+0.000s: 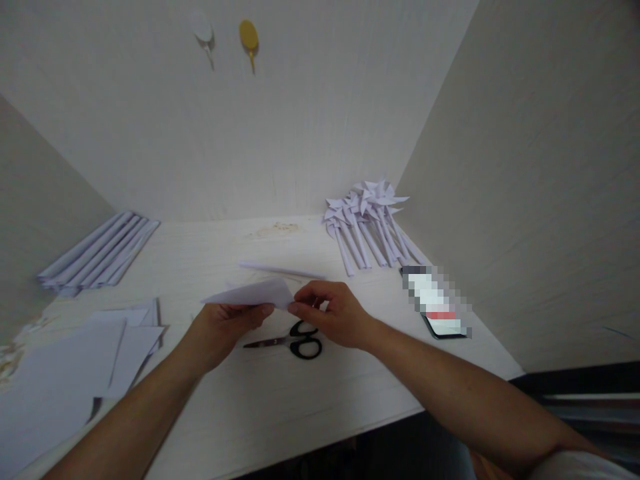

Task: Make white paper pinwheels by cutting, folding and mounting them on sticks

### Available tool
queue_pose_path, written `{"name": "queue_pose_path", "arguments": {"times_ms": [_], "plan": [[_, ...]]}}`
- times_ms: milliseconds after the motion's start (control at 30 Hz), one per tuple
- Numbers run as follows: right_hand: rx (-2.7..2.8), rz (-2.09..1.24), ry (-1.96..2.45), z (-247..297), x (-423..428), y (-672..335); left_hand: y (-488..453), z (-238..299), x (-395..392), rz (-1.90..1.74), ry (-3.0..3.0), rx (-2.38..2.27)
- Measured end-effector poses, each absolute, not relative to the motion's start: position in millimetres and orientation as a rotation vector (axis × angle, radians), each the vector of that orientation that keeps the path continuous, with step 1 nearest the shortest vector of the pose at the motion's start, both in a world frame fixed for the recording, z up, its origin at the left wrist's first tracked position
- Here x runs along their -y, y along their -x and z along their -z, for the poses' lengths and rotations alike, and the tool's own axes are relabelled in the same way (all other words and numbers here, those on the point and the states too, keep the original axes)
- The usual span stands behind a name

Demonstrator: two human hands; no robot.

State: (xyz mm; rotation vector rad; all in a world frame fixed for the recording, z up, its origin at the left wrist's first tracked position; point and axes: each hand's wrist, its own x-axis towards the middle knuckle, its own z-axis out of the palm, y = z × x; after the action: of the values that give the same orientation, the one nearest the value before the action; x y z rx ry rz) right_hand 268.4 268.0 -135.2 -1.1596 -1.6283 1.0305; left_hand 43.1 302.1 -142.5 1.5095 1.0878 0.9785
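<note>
A folded white paper sheet (255, 293) is held just above the white table (280, 400), between both hands. My left hand (225, 327) grips it from below, fingers closed under its lower edge. My right hand (330, 313) pinches the paper's right tip with thumb and fingers closed. Black-handled scissors (295, 342) lie on the table right under and between the two hands. A rolled white paper stick (283, 270) lies just beyond the held paper.
Flat white sheets (75, 367) are stacked at the left front. Several rolled paper sticks (100, 253) lie at the back left. A pile of paper pinwheels (367, 223) leans in the back right corner. A phone (440, 313) lies at the right. Walls enclose three sides.
</note>
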Motion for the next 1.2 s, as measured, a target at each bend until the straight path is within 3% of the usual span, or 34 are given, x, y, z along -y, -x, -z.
{"name": "queue_pose_path", "arguments": {"times_ms": [200, 367, 700, 1200], "plan": [[1.654, -0.957, 1.166, 136.2, -269.0, -269.1, -41.3, 129.9, -302.8, -0.976, -1.582, -1.161], [1.647, -0.934, 1.175, 136.0, -270.2, -269.2, -32.4, 138.4, -310.5, -1.222, -1.374, -1.131], [1.640, -0.983, 1.189, 136.7, -268.9, -269.1, -43.7, 126.7, -305.5, -1.226, -1.094, -1.099], [1.247, -1.443, 0.991, 139.3, -277.8, -265.8, -41.0, 133.9, -305.1, -1.120, -1.229, -0.949]]}}
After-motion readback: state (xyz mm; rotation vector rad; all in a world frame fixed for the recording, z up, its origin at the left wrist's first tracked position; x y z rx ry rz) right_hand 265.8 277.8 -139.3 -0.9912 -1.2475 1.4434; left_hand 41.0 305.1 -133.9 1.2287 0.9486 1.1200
